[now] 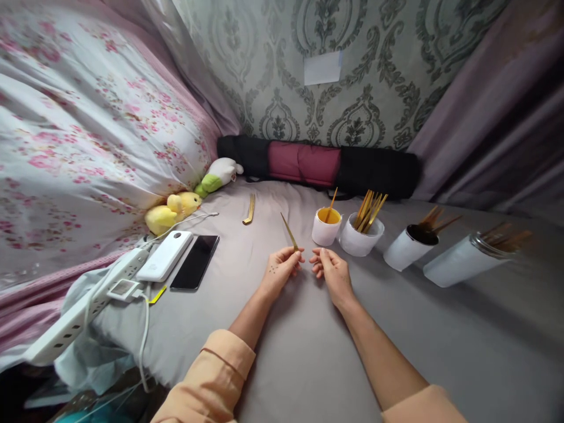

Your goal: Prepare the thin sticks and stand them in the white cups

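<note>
My left hand (pixel 284 265) pinches the lower end of a thin gold strip (pixel 288 230), which points up and to the left. Just to its right, my right hand (pixel 329 267) has loosely curled fingers that are apart, and I see nothing between them. A white cup with a yellow inside (pixel 326 231) stands beyond my right hand, one thin stick leaning in it. Beside that cup is a wider white cup (pixel 360 239) with several gold strips (pixel 369 211) standing in it. A bent gold piece (pixel 249 210) lies on the grey cloth.
Further right, a white-wrapped cup (pixel 403 251) and a white-wrapped jar (pixel 462 264) hold brownish sticks. A phone (pixel 195 262), power bank (pixel 165 257) and power strip (pixel 74 320) with cables lie left. Plush toys (pixel 174 212) and a black-and-maroon roll (pixel 304 161) line the back.
</note>
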`<control>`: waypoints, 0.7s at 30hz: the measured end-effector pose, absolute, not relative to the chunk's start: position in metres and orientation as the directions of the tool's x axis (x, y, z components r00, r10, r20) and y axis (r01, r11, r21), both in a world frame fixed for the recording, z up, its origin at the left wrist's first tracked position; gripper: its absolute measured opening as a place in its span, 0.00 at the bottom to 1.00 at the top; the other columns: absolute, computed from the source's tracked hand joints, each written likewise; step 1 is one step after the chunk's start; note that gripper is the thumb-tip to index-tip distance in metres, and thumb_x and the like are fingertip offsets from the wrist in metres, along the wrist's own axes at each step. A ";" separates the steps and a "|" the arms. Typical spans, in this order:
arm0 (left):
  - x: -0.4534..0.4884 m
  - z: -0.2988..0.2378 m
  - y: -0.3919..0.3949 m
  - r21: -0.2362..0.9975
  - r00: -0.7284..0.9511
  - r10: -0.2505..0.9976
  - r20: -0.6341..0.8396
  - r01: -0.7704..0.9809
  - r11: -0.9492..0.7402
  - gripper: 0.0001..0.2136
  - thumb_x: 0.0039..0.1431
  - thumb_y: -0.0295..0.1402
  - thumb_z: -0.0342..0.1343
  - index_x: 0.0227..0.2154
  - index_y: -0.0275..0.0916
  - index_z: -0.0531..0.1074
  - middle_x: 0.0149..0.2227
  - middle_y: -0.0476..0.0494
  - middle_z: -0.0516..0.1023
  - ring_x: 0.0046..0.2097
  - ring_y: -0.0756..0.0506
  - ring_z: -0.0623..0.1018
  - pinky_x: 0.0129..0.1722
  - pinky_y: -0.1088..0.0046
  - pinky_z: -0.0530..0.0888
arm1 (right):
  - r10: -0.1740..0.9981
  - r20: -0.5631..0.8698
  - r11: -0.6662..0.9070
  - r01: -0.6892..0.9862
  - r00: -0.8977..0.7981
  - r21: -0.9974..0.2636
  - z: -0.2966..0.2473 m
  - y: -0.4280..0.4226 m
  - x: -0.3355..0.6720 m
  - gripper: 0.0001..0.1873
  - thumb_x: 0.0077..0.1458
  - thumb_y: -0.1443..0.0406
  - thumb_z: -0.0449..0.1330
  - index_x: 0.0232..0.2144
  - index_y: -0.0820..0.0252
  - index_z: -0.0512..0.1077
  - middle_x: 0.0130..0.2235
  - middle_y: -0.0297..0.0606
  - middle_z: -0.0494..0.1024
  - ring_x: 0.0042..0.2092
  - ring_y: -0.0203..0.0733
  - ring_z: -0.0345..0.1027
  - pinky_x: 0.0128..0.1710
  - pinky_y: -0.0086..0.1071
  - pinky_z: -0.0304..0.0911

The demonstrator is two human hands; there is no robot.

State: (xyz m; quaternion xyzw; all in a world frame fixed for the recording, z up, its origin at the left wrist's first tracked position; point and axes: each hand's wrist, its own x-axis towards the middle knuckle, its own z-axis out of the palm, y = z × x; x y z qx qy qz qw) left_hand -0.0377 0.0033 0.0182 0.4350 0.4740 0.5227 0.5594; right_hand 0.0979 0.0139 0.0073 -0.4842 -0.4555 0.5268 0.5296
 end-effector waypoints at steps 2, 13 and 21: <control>-0.036 0.019 0.000 0.987 -0.011 0.997 -0.073 -0.146 0.071 0.18 0.50 0.41 0.54 0.39 0.32 0.71 0.27 0.45 0.72 0.24 0.55 0.68 0.21 0.81 0.63 | 0.999 -0.021 -0.018 -0.123 0.025 -0.992 0.007 0.014 0.098 0.21 0.51 0.51 0.52 0.34 0.64 0.70 0.27 0.37 0.72 0.23 0.30 0.62 0.18 0.23 0.55; -0.031 0.015 -0.007 0.978 -0.037 0.992 0.117 0.176 -0.109 0.14 0.54 0.37 0.50 0.38 0.34 0.73 0.30 0.44 0.74 0.29 0.52 0.70 0.29 0.78 0.67 | 0.999 -0.044 -0.046 -0.130 -0.018 -0.991 0.015 0.012 0.098 0.20 0.50 0.52 0.53 0.34 0.63 0.72 0.29 0.39 0.73 0.27 0.32 0.62 0.22 0.25 0.56; -0.033 0.018 -0.013 0.864 0.039 0.947 0.319 0.398 -0.308 0.13 0.59 0.34 0.45 0.41 0.37 0.72 0.33 0.43 0.72 0.32 0.51 0.70 0.31 0.77 0.66 | 0.999 -0.010 -0.015 -0.139 -0.035 -0.990 0.018 0.009 0.099 0.19 0.51 0.54 0.53 0.37 0.62 0.72 0.32 0.40 0.74 0.30 0.34 0.63 0.28 0.28 0.58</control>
